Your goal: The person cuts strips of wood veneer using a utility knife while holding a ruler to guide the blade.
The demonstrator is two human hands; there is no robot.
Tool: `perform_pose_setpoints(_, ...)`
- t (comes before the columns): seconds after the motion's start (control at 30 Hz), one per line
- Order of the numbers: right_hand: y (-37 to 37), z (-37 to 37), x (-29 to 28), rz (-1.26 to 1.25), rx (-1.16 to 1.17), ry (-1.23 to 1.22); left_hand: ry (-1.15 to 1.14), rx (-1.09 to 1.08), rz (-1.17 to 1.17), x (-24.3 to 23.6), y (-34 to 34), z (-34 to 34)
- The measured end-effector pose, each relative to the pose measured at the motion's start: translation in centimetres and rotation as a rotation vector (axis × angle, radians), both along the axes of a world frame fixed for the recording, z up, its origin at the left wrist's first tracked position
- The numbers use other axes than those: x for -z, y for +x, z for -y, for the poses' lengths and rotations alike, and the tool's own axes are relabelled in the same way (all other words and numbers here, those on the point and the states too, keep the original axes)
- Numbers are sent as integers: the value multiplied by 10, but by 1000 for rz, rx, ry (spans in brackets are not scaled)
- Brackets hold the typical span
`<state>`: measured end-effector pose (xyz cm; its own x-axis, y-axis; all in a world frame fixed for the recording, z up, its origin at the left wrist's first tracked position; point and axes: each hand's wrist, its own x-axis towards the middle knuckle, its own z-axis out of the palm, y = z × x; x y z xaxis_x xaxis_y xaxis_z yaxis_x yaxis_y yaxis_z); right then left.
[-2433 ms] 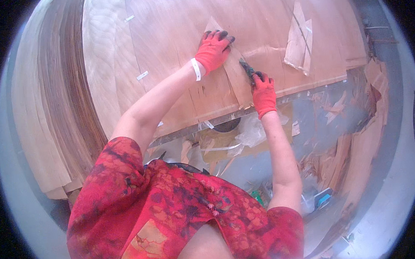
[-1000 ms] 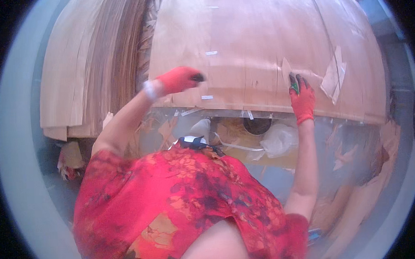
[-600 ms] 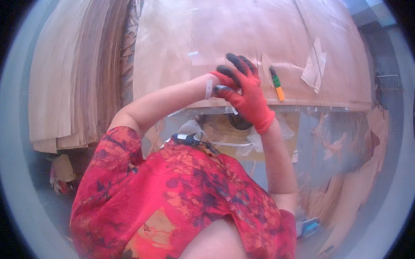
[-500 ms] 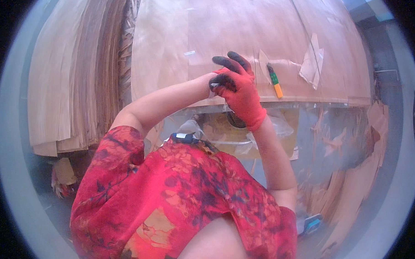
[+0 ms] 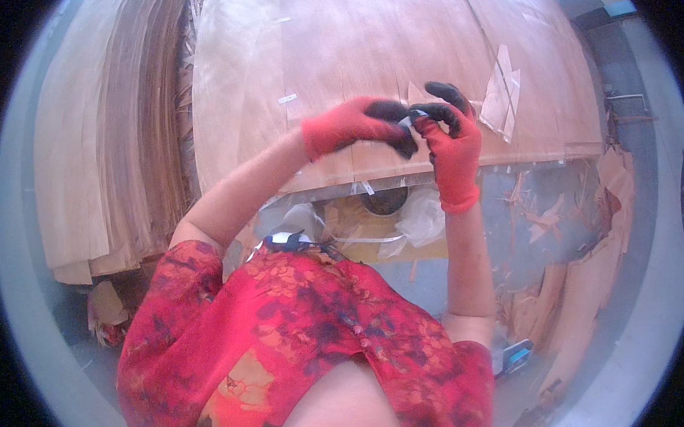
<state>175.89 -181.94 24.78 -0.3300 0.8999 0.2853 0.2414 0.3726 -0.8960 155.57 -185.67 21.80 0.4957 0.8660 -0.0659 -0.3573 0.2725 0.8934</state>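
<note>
My two hands wear red gloves with black fingertips and meet above the near part of a wide wood veneer sheet (image 5: 336, 48). A small white strip (image 5: 405, 122), looking like tape, lies between their fingers. My left hand (image 5: 361, 126) is closed, thumb and fingers pinching at the strip's left side. Thumb and forefinger of my right hand (image 5: 452, 138) are pinched at its other side, while another finger stands raised. Most of the strip is hidden by the fingers. A white tape piece (image 5: 287, 99) sits on the veneer left of my hands.
A stack of veneer sheets (image 5: 76, 147) stands at the left. Torn veneer pieces (image 5: 500, 95) lie on the sheet at the right. Below its near edge are a dark round object (image 5: 385, 201) and clear plastic film (image 5: 425, 218). Veneer scraps (image 5: 545, 218) litter the lower right.
My left hand came out from behind the right and now shows fully. My right hand moved right; the green-and-yellow handled tool on the veneer is now hidden. The view shifted slightly.
</note>
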Motion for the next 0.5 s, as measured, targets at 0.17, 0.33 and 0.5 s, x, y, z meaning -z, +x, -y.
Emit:
perform_pose_setpoints(0.17, 14, -44, 80, -215, 174, -298, -369, -144, -45, 54, 8, -26)
perform_pose_setpoints(0.33, 18, -100, 165, -31, 287, -205, -490, -216, -164, 111, 19, -75)
perform_pose_setpoints(0.5, 10, -153, 214, 375, 413, 6, -560, -282, -273, 149, 24, -128)
